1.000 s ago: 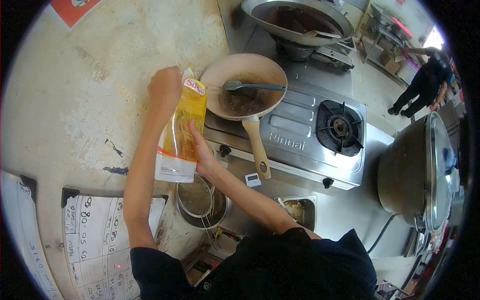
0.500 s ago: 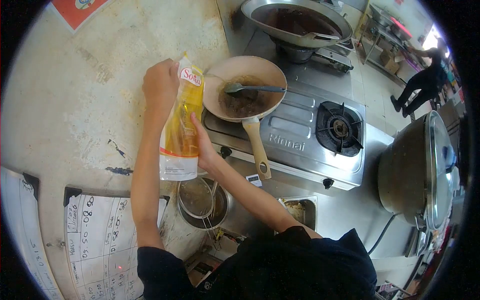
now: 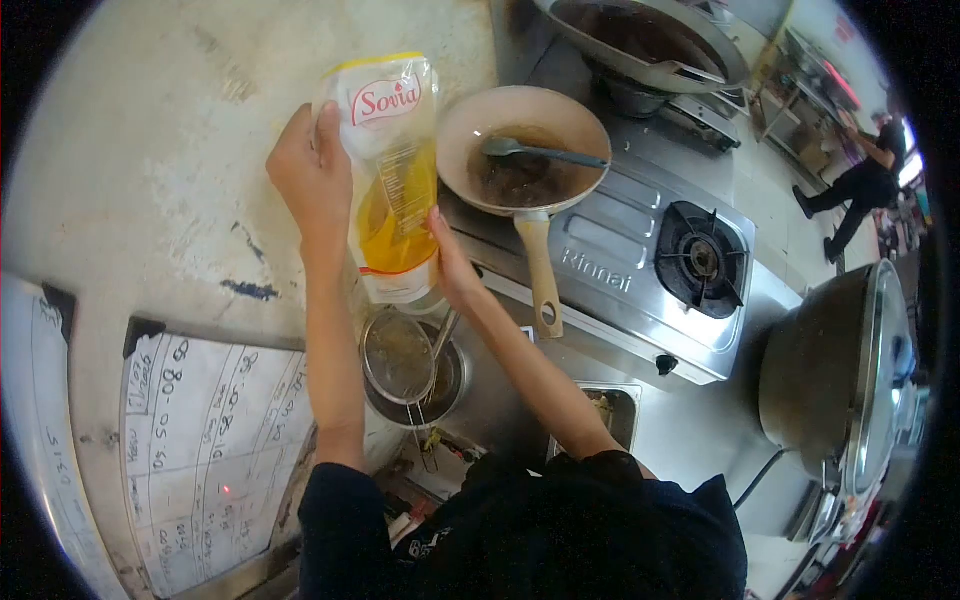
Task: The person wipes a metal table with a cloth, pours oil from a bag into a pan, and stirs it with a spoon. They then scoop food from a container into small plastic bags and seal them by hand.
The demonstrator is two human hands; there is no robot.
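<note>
A clear pouch of yellow cooking oil [image 3: 398, 205], with a red "Sovia" label, stands upright between my hands. My left hand [image 3: 316, 175] grips its upper left edge, thumb in front. Lower down, my right hand [image 3: 455, 262] holds the opposite side, its fingers partly hidden behind the pouch. Just right of the pouch, a cream frying pan [image 3: 458, 135] sits on the stove, with dark oily residue inside. A grey spatula [image 3: 560, 155] rests across the pan, and the pan's beige handle points towards me.
The steel stove [image 3: 610, 235] has a bare burner [image 3: 704, 258] on its right. Beyond is a wok [image 3: 735, 75] of dark liquid. A wire strainer [image 3: 400, 355] lies over a pot below the pouch. A large lidded pot [image 3: 815, 370] stands right; a person [image 3: 865, 180] is farther off.
The pouch has turned so its label faces me more fully, and its top has spread wider. My left hand's grip shows more of the thumb. The camera view has shifted.
</note>
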